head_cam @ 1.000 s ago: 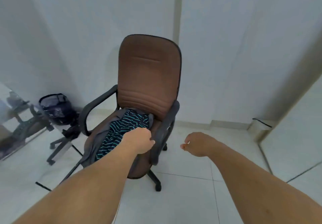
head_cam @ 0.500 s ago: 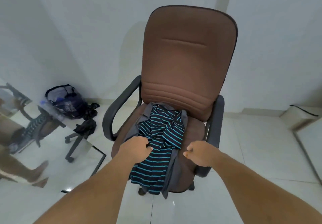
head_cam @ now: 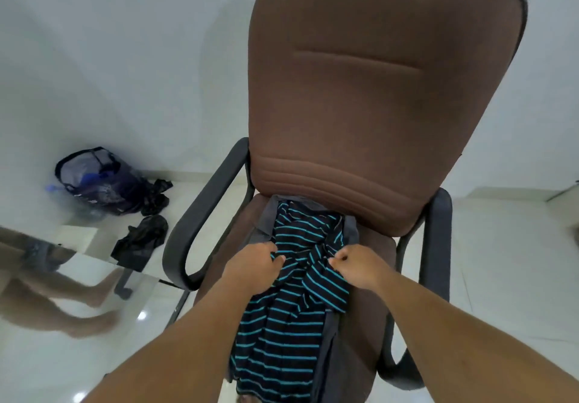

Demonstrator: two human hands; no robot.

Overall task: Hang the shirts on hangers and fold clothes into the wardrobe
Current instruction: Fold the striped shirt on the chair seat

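A black shirt with teal stripes [head_cam: 291, 324] lies crumpled on the seat of a brown office chair [head_cam: 369, 95], on top of a grey garment [head_cam: 330, 333]. My left hand [head_cam: 253, 269] rests on the striped shirt's left side, fingers curled into the cloth. My right hand [head_cam: 355, 263] is at the shirt's right side, thumb and fingers pinched at a fold of it. Both hands sit mid-seat, just in front of the backrest. The lower hem of the shirt hangs over the seat's front edge.
The chair has dark armrests, one on the left [head_cam: 200, 214] and one on the right [head_cam: 435, 246]. A dark mesh bag [head_cam: 97, 180] and black cloth [head_cam: 141, 239] lie on the white tiled floor at left. A mirror [head_cam: 62, 277] leans at lower left. White walls stand behind.
I have come closer to the chair, which now fills the view. Both hands moved forward onto the striped shirt and closed on its cloth.
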